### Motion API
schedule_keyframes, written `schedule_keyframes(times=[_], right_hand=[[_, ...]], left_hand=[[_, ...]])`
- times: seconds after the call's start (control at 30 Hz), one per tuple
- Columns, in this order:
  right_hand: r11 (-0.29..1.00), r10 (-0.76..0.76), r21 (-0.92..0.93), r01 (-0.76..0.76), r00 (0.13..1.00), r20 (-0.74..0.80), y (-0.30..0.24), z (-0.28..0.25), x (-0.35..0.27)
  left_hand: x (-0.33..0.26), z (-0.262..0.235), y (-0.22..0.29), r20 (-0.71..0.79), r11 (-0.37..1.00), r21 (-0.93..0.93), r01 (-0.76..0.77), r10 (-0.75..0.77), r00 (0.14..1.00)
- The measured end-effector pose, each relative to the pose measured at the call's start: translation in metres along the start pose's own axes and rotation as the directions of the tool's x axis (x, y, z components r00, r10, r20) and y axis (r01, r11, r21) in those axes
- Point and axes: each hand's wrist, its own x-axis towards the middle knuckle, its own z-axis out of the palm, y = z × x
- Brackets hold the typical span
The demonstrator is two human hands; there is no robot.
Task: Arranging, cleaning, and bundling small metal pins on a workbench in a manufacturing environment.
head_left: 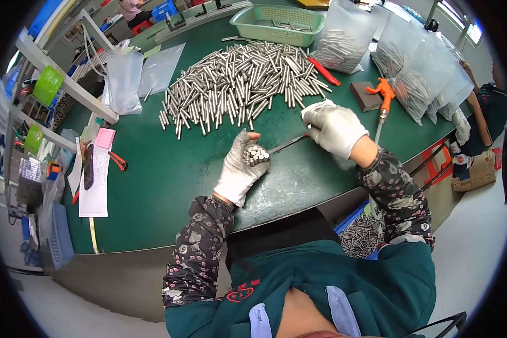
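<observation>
My left hand [241, 168], in a white glove, is closed around a bundle of short metal pins [256, 155] with their round ends facing up. My right hand [337, 130], also white-gloved, grips a slim tool [288, 144] with a thin dark shaft and a bit of red at the grip. It looks like a narrow file, though its exact kind is unclear. The shaft's tip points left and reaches the edge of the bundle; whether it touches the pins I cannot tell. Beyond both hands lies a large heap of loose metal pins [236, 81].
A green basket [245, 28] and pin-filled plastic bags [338, 45] stand behind the heap. An orange air gun [384, 96], brown block [366, 96] and red-handled tool [325, 72] lie right; papers [96, 191] and a red cutter [118, 161] left. Other people are beyond.
</observation>
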Motion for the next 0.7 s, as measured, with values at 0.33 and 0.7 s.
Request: schedule_keyframes(times=[0.33,0.7], right_hand=[[0.993,-0.030,-0.115,0.029,1.000,-0.001,-0.005,0.006,-0.003],[0.986,0.152,-0.080,-0.144,0.984,0.092,0.010,0.001,0.008]], left_hand=[[-0.002,0.004,0.001,-0.032,0.998,0.044,-0.053,0.054,0.998],[0.003,0.004,0.006,0.022,0.999,0.046,-0.008,0.007,1.000]])
